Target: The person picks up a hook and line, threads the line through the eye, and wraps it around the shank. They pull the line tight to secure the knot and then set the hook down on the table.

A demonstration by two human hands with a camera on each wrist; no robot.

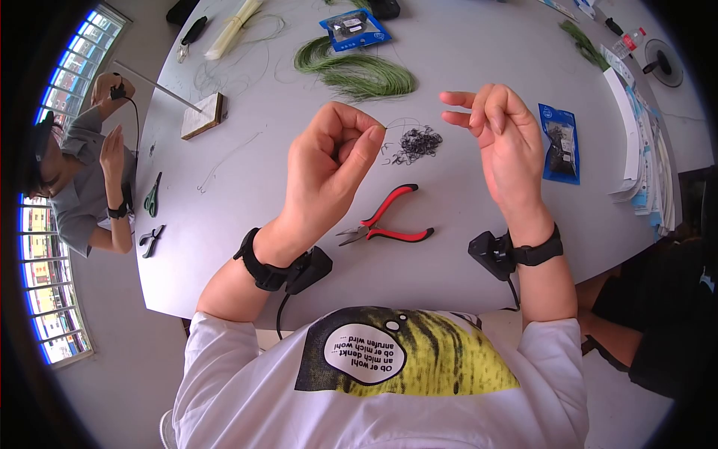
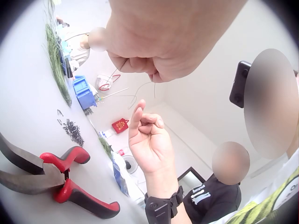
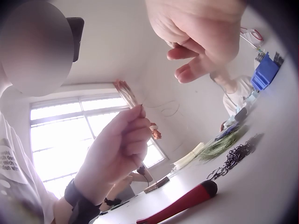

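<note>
My left hand [image 1: 329,161] is raised over the table, pinching a thin green line [image 2: 154,89] between thumb and index finger. A loose loop of the line hangs from the fingertips towards the right. My right hand [image 1: 505,142] is held up opposite, palm turned inward, two fingers pointing at the left hand and the others loosely bent; nothing shows in its grasp. Beyond and between the hands lies a pile of small black fish hooks [image 1: 419,144]. Red-handled pliers [image 1: 385,217] rest below, nearer my body, jaws pointing left.
A bundle of green line [image 1: 359,73] lies farther back, with a blue packet [image 1: 355,30] behind it. Another blue packet [image 1: 559,146] is at right, near stacked strips [image 1: 643,157]. A block with a rod [image 1: 202,118], scissors [image 1: 152,196] and small pliers [image 1: 152,241] lie left, beside another person.
</note>
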